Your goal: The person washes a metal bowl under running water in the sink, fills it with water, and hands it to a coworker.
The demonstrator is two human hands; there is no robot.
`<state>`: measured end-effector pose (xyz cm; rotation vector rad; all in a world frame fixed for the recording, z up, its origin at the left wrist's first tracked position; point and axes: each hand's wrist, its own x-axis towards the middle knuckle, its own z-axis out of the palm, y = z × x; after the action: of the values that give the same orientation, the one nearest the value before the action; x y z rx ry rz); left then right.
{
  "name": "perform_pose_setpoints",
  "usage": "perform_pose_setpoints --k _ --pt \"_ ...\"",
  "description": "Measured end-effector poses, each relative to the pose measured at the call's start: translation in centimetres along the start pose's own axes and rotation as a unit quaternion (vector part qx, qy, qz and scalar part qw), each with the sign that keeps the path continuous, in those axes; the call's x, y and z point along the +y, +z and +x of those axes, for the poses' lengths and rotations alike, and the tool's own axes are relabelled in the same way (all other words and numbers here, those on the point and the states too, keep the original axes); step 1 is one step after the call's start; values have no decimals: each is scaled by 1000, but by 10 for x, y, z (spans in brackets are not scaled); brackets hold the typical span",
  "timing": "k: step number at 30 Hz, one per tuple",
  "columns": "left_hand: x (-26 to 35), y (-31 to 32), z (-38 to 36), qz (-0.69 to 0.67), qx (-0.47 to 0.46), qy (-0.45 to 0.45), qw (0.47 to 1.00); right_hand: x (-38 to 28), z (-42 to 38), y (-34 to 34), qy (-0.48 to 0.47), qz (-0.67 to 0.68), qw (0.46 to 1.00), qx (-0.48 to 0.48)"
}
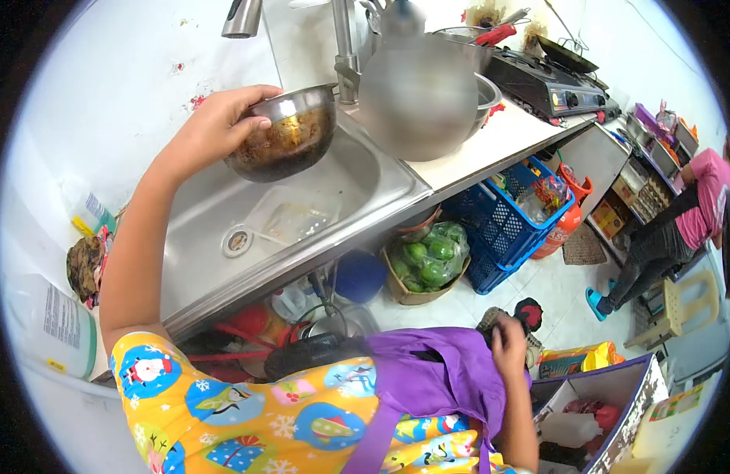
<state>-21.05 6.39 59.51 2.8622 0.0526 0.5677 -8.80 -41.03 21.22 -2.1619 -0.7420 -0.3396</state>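
My left hand (237,125) grips the rim of a metal bowl (290,138), thumb on the outside wall. The bowl is held tilted above the sink (357,170), its outside stained brown and scorched dark. Below it in the basin lies a clear plastic container (294,217) close to the drain (237,240). Down at my right side, my right hand (509,347) hangs beside the purple apron (444,371), fingers loosely bent and seemingly holding nothing.
A faucet (346,63) rises behind the sink. On the counter are a blurred round shape (418,99) and a gas stove (550,83). Underneath stand blue crates (499,221) and a box of green produce (428,261). A person in pink (701,197) stands at right.
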Motion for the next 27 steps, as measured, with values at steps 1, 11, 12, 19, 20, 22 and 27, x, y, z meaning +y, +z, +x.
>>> perform_pose_setpoints --k 1,11,12,19,20,22,27 --pt "-1 0 -6 8 11 18 1000 -39 41 -14 -41 -21 999 10" --pt "-19 -4 -19 28 33 101 994 -302 285 -5 -525 -82 844 68" --pt "-19 -4 -20 41 31 96 994 -309 305 8 -545 -114 827 79" --pt "-50 13 -19 64 76 109 989 -328 403 92 -521 -304 797 16" --pt "-51 13 -20 64 72 106 990 -328 412 101 -511 -323 796 14" --pt "-48 13 -21 63 64 99 991 -322 426 118 -493 -360 791 35" --pt "-37 16 -20 67 70 60 993 -357 423 98 -384 -471 774 -177"
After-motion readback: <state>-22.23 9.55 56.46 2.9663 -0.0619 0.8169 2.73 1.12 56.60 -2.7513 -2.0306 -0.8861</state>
